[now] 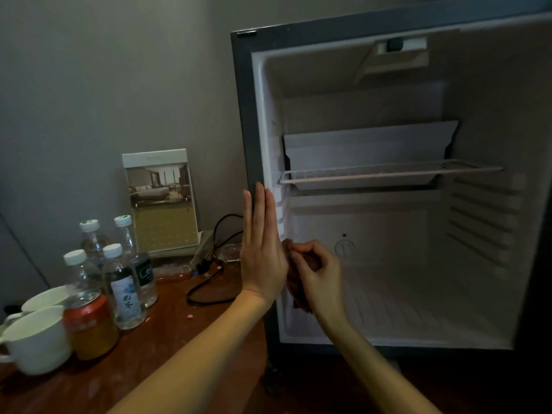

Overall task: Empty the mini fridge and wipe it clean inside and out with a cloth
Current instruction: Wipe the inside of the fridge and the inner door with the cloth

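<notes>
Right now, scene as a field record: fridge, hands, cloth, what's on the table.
mini fridge: interior open to view, only a wire shelf seen inside
left hand: flat, fingers straight, against fridge's left front edge
right hand: grips cloth at lower inner left wall
cloth: reddish-brown, bunched
table: four water bottles, can, two white cups, left of fridge

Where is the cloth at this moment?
Head view, centre: the reddish cloth is bunched in the right hand against the inner left wall of the fridge, low down, right of the flat left hand.
</notes>
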Tool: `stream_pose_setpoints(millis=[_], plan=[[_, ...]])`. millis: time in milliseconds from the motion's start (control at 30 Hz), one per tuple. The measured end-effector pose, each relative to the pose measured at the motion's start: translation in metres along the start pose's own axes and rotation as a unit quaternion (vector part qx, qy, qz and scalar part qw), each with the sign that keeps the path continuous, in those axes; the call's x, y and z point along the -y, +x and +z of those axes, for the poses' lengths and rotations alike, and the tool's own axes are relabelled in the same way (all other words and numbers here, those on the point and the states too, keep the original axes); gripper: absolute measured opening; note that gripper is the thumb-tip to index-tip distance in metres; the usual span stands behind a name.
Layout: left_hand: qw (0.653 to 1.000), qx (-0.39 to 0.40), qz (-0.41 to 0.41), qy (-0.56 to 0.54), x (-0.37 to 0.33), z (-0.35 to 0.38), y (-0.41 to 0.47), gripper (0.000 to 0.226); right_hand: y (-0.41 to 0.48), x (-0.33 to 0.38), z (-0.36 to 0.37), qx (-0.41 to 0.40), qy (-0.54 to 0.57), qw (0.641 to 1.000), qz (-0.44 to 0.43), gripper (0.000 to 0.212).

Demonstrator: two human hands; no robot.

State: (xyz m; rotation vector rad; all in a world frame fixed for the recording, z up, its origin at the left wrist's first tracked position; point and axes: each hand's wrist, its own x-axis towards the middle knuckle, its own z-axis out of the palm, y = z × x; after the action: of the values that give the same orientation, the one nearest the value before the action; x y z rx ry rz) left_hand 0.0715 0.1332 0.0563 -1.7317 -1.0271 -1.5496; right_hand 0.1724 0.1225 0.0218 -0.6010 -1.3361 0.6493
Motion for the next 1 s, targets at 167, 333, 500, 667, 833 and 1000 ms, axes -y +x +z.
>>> stream_pose_setpoints(millis=[167,333,500,667,833,1000], plan=[[1.0,0.006,0.013,-0.006,0.001,0.001,0.0,0.057,0.042,-0.033,0.014,-0.085,-0.014,0.993,0.082,0.018],[1.0,0.009,0.013,-0.02,0.002,0.001,0.0,0.052,0.082,-0.066,0.026,-0.137,-0.039,0.981,0.131,0.017],[1.0,0.009,0.017,-0.021,0.002,0.001,-0.003,0.051,0.047,-0.052,0.023,-0.122,-0.012,0.986,0.115,0.014],[1.0,-0.006,0.011,-0.009,0.002,0.002,-0.006,0.075,-0.006,-0.01,0.009,-0.047,0.017,0.998,0.04,0.017],[1.0,-0.012,-0.01,0.0,0.0,0.002,-0.006,0.101,-0.008,0.0,0.002,-0.012,-0.001,1.0,-0.026,0.019],[1.0,0.013,0.008,-0.003,0.0,0.001,-0.006,0.059,0.034,-0.029,0.012,-0.067,-0.021,0.996,0.053,0.024]])
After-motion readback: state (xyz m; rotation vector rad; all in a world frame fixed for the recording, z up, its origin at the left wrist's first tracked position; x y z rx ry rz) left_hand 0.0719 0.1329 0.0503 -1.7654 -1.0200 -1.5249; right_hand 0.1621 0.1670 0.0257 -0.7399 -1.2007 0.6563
